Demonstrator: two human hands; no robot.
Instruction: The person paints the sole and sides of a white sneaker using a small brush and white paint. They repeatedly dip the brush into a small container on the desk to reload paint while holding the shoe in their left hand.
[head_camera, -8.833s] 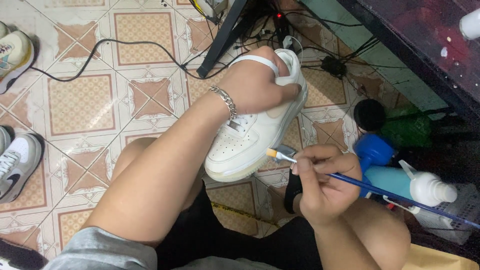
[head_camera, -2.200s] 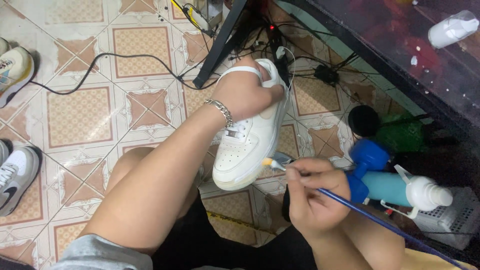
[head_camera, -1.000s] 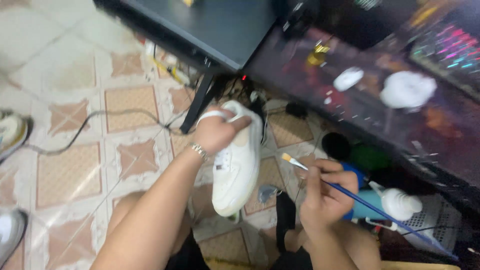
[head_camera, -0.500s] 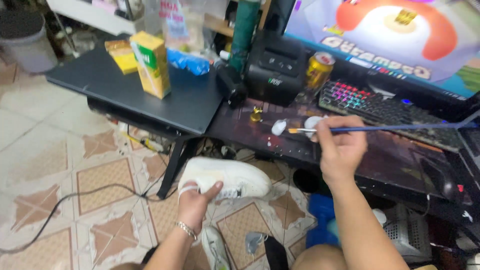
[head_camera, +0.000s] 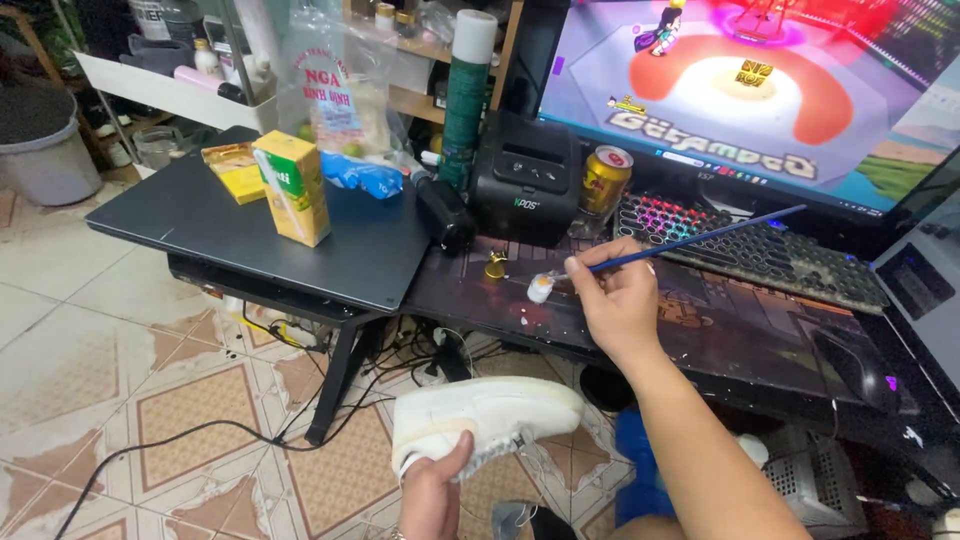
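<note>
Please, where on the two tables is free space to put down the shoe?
Free: the grey table left of the carton, and the desk mat between right hand and mouse. Crowded: around printer, can, keyboard.

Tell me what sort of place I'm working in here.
Likely a home desk corner used for shoe painting: a monitor and lit keyboard on a dark desk, tiled floor, cluttered shelves behind.

L hand (head_camera: 432, 497) cut by bottom edge; brush (head_camera: 690, 238) tip blurred over white blob (head_camera: 540, 289).
</note>
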